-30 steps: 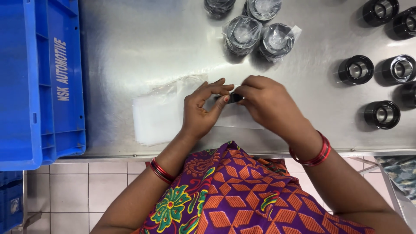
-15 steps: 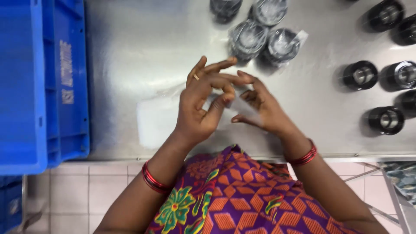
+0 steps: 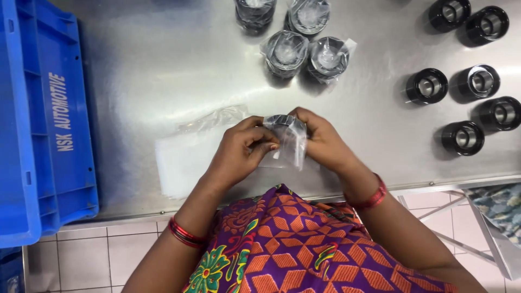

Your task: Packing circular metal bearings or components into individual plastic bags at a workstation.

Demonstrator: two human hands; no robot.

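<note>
Clear plastic crinkles around a black metal ring in a small bag (image 3: 286, 138), pinched between the left hand (image 3: 239, 152) and right hand (image 3: 321, 140) above the near edge of the steel bench (image 3: 163, 65). Four bagged black rings (image 3: 304, 51) sit toward the far edge, bare black rings (image 3: 461, 138) at the right edge, a blue plastic crate (image 3: 43, 119) at the left.

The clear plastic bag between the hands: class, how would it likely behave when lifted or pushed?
The clear plastic bag looks floppy: it wrinkles and sags below both hands. Empty, it seems light, yet the dark ring inside probably weighs down its top. Its glossy film may be slippery.
</note>
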